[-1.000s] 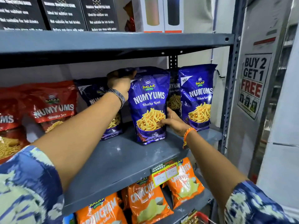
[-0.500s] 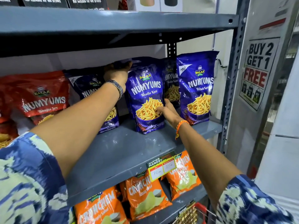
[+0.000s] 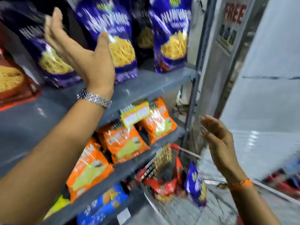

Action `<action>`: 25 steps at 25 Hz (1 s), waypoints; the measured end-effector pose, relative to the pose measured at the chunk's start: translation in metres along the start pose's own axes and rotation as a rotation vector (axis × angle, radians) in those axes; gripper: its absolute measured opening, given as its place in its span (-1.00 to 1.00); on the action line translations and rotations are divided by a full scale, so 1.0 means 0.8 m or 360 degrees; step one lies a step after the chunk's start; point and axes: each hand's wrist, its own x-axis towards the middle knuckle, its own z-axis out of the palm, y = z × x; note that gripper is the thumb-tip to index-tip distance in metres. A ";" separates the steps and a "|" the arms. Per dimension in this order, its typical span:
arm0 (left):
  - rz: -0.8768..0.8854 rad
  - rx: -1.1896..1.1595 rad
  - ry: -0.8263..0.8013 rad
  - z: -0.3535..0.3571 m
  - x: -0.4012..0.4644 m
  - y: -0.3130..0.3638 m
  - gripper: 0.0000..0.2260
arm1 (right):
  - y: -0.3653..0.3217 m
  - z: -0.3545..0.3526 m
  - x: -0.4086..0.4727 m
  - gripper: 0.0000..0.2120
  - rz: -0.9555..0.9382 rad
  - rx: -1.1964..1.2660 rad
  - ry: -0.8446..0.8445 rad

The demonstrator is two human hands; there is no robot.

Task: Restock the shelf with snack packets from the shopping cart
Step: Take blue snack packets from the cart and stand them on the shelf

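Note:
Purple snack packets (image 3: 112, 34) stand upright in a row on the grey shelf (image 3: 142, 88). My left hand (image 3: 78, 51) is open, palm up, just in front of them and holds nothing. My right hand (image 3: 217, 140) is open too, lower right, above the shopping cart (image 3: 164, 161). The cart holds a purple packet (image 3: 194, 184) and red packets (image 3: 164, 187). The whole frame is motion-blurred.
Red packets (image 3: 13, 78) stand at the shelf's left end. Orange packets (image 3: 123, 142) fill the shelf below, with a yellow price tag (image 3: 136, 114) on the edge above them. Blue packets (image 3: 103, 203) sit lower still. A grey upright post (image 3: 194, 95) and an offer poster (image 3: 230, 23) are at the right.
Both hands have let go of the middle purple packet, which stays standing on the shelf. My right hand dropped toward the cart. The view tilted downward.

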 end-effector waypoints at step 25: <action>-0.2041 0.0997 -0.1765 -0.122 -0.734 -0.212 -0.69 | 0.516 -0.198 -0.049 -0.04 0.1218 -0.1374 -0.0551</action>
